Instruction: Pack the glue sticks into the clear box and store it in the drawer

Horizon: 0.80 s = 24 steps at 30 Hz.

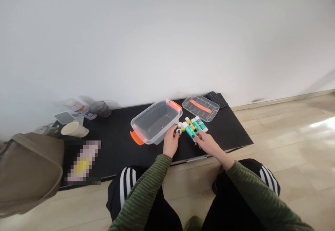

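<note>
My right hand (206, 143) is closed around the lower end of a glue stick (188, 129) with a green and white label, tilted over the black table. My left hand (171, 141) pinches a small white round piece (179, 131), which looks like the end of a glue stick; its exact kind is unclear. Against those fingers sits another white and yellow piece (182, 128). Beyond my right hand lie a yellow glue stick (190, 123) and two green ones (201, 124), side by side. Left of my left hand is a clear plastic box (146, 124) with orange latches, uncovered.
The clear lid (187, 107) with an orange handle lies behind the glue sticks, near a black object (220, 101). Leftward on the table (120, 161) are a paper cup (75, 129), a dark glass (100, 109) and a fallen bottle (80, 108). A brown bag (31, 171) stands far left.
</note>
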Each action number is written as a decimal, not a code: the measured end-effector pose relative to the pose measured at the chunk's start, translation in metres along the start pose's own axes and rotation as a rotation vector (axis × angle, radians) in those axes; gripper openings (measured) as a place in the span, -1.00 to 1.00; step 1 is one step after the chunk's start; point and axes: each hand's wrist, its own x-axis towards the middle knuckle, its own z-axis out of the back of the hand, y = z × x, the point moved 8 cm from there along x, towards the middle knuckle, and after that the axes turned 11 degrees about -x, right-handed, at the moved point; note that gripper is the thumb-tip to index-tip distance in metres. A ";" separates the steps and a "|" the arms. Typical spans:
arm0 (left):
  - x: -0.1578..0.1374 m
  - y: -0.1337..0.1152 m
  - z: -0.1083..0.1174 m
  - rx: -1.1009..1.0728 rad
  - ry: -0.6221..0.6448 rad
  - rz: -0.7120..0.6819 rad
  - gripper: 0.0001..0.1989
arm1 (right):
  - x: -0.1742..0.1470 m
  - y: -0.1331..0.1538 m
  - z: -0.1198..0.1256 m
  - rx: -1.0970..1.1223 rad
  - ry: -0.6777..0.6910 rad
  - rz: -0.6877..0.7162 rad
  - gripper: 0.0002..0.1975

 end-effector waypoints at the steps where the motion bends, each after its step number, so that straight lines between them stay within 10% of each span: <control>1: 0.001 -0.003 0.002 0.115 0.005 -0.041 -0.61 | 0.002 -0.001 0.004 -0.123 -0.052 -0.006 -0.78; 10: -0.003 -0.006 -0.012 0.615 0.106 -0.102 -0.67 | 0.014 0.006 -0.012 -0.647 -0.069 -0.094 -0.64; 24: -0.005 -0.006 -0.015 0.645 0.170 -0.040 -0.85 | 0.021 0.004 0.010 -0.764 -0.133 -0.117 -0.60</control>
